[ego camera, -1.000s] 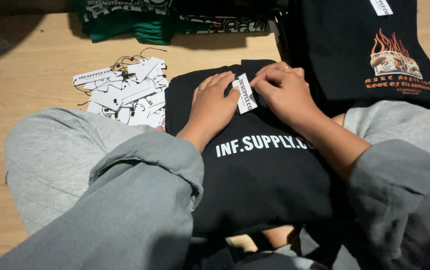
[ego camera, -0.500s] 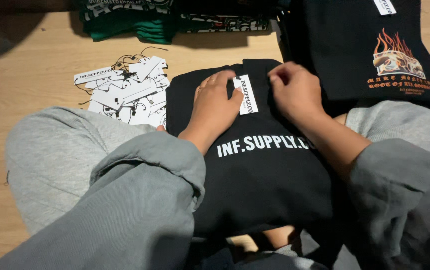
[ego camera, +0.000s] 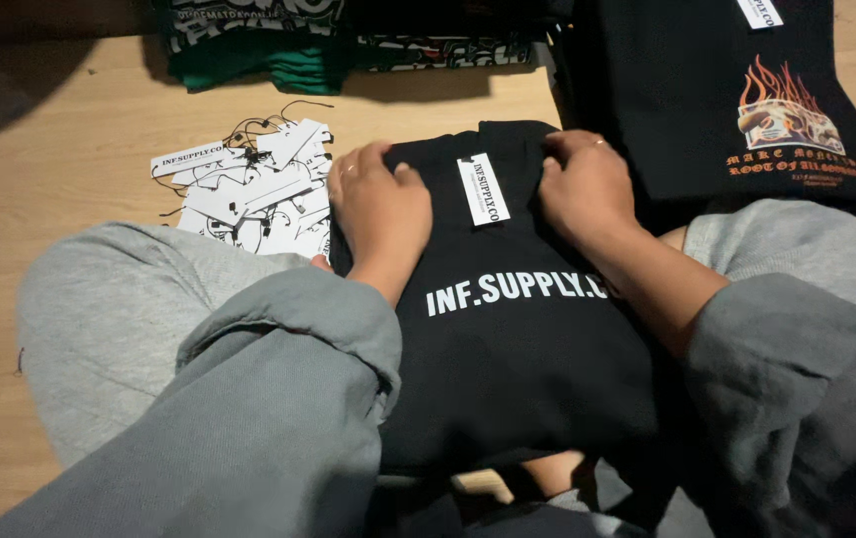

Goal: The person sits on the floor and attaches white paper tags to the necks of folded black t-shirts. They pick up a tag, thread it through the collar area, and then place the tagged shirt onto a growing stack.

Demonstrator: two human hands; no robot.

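1. My left hand (ego camera: 380, 204) lies palm down on the far left part of the folded black cotton T-shirt (ego camera: 508, 339) in my lap, fingers curled over its far left edge, pressing more than gripping.
2. My right hand (ego camera: 587, 187) sits on the far right part of the same shirt, fingers bent and pinching the fabric at its far edge, so it is closed on cloth.
3. The shirt rests on my crossed legs, its long axis running from near me to far. Its white lettering crosses the middle, and its far edge lies right under both hands.
4. Between my hands, touching neither, a white rectangular paper hang tag (ego camera: 483, 188) lies on the shirt's far end with its long axis near to far, tipped slightly. Both hands are just beside it, about equally near.
5. To the left, on the light wooden floor (ego camera: 69, 149), is a loose pile of white paper tags with black strings (ego camera: 249, 189), just beside my left hand.
6. Far right is a stack of black shirts topped by one with an orange flame print (ego camera: 747, 110), near my right hand.
7. Far left, folded green and black printed garments (ego camera: 269, 50) lie well apart from both hands.
8. My grey sleeves (ego camera: 279, 399) cover the shirt's near corners; nothing blocks the tag.
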